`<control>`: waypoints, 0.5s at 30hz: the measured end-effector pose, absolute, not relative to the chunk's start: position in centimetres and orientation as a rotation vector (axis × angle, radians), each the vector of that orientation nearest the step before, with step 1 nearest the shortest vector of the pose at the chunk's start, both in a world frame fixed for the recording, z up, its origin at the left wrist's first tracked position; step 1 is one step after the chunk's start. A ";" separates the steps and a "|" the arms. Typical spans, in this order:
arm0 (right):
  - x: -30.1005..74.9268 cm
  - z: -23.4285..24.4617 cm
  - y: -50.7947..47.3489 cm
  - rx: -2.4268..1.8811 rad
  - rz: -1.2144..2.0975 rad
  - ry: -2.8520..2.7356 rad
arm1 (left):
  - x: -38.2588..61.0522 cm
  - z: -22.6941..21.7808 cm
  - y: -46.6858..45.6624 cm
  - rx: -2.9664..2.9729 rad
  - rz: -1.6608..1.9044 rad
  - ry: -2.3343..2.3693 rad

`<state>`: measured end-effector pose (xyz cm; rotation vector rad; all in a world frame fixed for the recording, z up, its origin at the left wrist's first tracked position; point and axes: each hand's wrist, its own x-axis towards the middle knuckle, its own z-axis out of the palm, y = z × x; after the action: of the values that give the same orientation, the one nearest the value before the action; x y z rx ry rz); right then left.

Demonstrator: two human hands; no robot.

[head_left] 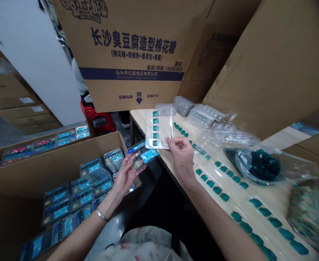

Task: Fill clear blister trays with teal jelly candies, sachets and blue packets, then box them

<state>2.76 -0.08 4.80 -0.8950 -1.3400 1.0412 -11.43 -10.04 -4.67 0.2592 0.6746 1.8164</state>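
Observation:
My right hand [181, 156] pinches the lower edge of a clear plastic blister tray [159, 127] that holds a column of small teal pieces, lifted above the table's near corner. My left hand [125, 173] is closed on a blue printed card pack [143, 156], held just left of the tray over the gap between table and box. A thin bracelet sits on my left wrist. More clear trays with rows of teal pieces [231, 203] lie along the table under my right forearm.
A large open cardboard box [20, 174] at left holds several blue packed cards. A clear bag of loose teal pieces [259, 164] and stacked empty trays [210, 116] sit on the table. Tall printed cartons [132, 54] stand behind.

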 end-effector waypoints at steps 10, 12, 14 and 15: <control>1.0 -2.2 -6.2 -0.803 1.658 -0.584 | -5.3 -6.0 -7.0 0.045 1.782 0.521; 0.8 -2.9 -6.6 -0.787 1.685 -0.536 | -5.4 -5.9 -6.9 0.022 1.788 0.468; 0.8 -3.0 -6.9 -0.777 1.725 -0.496 | -5.7 -5.7 -6.9 0.020 1.799 0.467; 0.8 -3.0 -7.1 -0.789 1.743 -0.492 | -5.8 -5.7 -6.9 0.034 1.793 0.497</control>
<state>0.79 -7.12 -3.03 -0.7891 -0.4925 1.7434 -5.84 -6.92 -5.65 0.0343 0.4969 1.7927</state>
